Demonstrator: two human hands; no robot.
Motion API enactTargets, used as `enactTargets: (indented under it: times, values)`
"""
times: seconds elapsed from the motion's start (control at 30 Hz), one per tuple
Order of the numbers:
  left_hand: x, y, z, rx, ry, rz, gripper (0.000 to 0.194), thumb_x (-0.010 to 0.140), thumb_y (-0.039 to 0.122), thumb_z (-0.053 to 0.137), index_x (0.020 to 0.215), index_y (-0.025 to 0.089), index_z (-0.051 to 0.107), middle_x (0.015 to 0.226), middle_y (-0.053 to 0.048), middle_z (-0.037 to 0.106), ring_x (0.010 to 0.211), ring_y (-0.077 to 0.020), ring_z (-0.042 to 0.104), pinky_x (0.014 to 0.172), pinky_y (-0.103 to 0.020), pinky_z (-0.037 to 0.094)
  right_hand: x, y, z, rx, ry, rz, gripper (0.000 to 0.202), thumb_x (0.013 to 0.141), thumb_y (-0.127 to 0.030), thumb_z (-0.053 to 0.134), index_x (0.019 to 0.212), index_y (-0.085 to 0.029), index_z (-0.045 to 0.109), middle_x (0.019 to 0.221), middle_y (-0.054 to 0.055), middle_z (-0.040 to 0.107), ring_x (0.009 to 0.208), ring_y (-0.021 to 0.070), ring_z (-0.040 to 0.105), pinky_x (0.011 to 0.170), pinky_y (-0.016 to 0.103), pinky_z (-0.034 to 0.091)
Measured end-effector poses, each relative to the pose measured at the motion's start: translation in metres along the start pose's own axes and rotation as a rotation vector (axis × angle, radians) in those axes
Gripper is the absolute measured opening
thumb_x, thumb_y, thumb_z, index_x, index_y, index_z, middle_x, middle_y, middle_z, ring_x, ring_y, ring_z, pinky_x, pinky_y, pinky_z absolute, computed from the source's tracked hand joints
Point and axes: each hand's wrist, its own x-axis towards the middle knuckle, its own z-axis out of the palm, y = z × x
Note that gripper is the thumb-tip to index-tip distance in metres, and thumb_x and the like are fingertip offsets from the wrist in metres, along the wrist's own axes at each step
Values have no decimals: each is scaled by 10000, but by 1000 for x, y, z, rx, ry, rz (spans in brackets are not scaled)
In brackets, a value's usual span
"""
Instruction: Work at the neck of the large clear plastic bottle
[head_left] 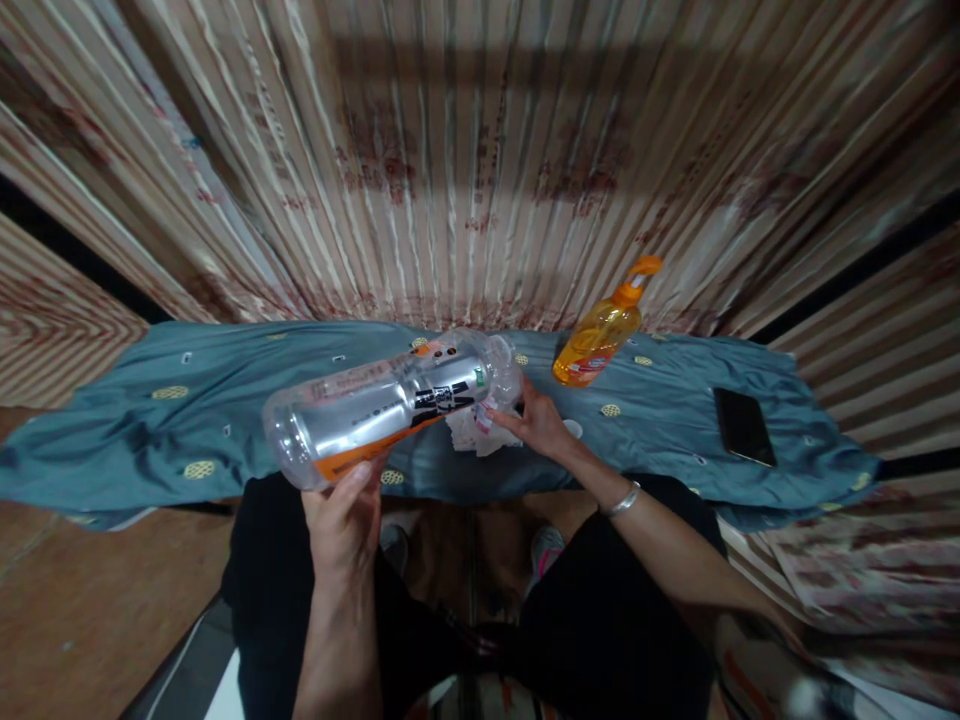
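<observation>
We hold a large clear plastic bottle (390, 405) on its side, above the near edge of the blue-green cloth (187, 420) that covers the table. Its label shows black characters and an orange band. The base points toward the left, the neck toward the right.

Our left hand (345, 525) supports the bottle from below near its base. The fingers are curled up around the lower wall, with the thumb lying against the orange band; the grip is closed on the bottle.

Our right hand (536, 420) is at the neck end. Its fingers are partly bent and press a crumpled white cloth or paper wad (472, 432) against the bottle's mouth area. We cannot tell whether the fingers also grip the neck itself. A silver bracelet (624, 498) sits on the right wrist.

Behind the right hand, an orange pump bottle (600, 340) stands tilted on the cloth. A dark phone (742, 425) lies flat farther right, well apart. A pleated patterned curtain (480, 160) hangs behind the table.
</observation>
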Motion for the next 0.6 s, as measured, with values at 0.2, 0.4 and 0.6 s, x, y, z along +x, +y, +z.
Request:
enactTargets:
  times: [0.2,0.4,0.6]
  values:
    - [-1,2,-2,19,6,20,627,528,296,922,1127,273,739,1067,-53,762,1007,-285,720,893,-431,595,-1,0,2,-22,11,25,569,820,-415,746,1305,-169,579,1060,74,758,945,275,732,832,372,574]
    - [-2,3,-2,-3,22,38,519,514,250,921,1012,262,773,968,-15,773,894,-213,729,826,-335,611,0,1,2,-54,24,20,614,795,-418,772,1308,-148,569,1042,87,759,919,278,731,803,370,569]
    - [-2,4,-1,-18,18,41,476,510,240,932,963,271,788,840,9,766,780,-171,720,772,-304,621,1,1,1,-43,9,13,612,786,-420,779,1285,-124,586,991,85,760,868,278,733,780,364,570]
